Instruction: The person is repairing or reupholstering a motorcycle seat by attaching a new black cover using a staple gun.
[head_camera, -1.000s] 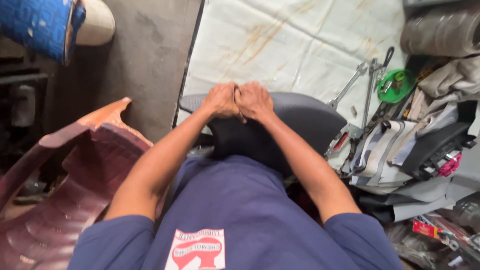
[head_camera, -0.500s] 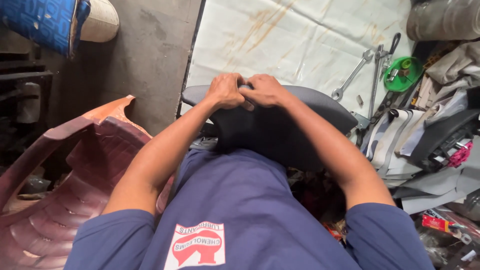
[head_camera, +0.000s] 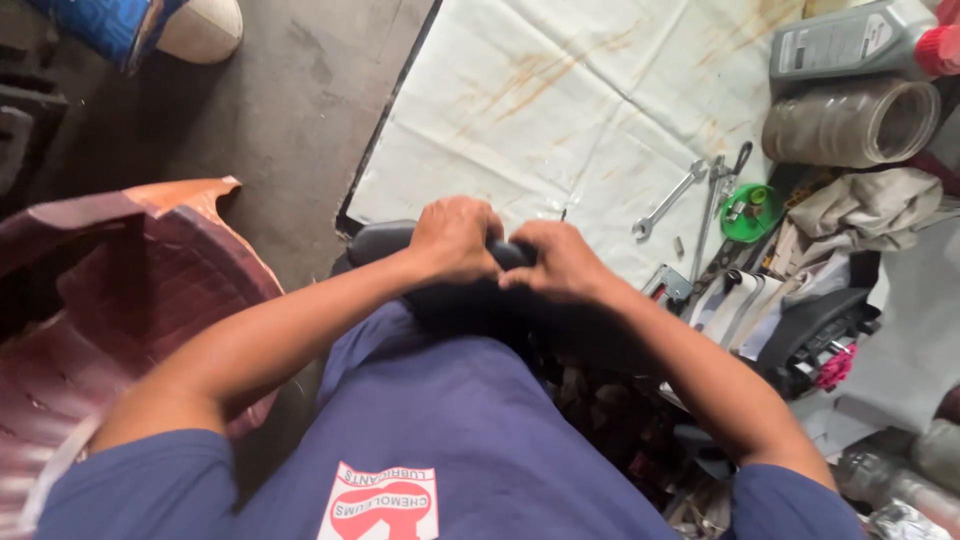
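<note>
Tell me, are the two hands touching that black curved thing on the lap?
Touching. The head view shows the left hand and right hand both wrapped over the black curved part, fingers pressed on its top edge.

Repair workshop, spanners (head_camera: 668, 200), oil bottle (head_camera: 850, 40)

Black panel (head_camera: 390, 240) mostly hidden under both hands

Person wears a navy blue short-sleeved shirt (head_camera: 470, 440) with a red-and-white printed emblem (head_camera: 385, 503) on the chest. Forearms are bare. Left hand (head_camera: 455, 240) and right hand (head_camera: 560, 262) are ungloved, no rings visible.
</note>
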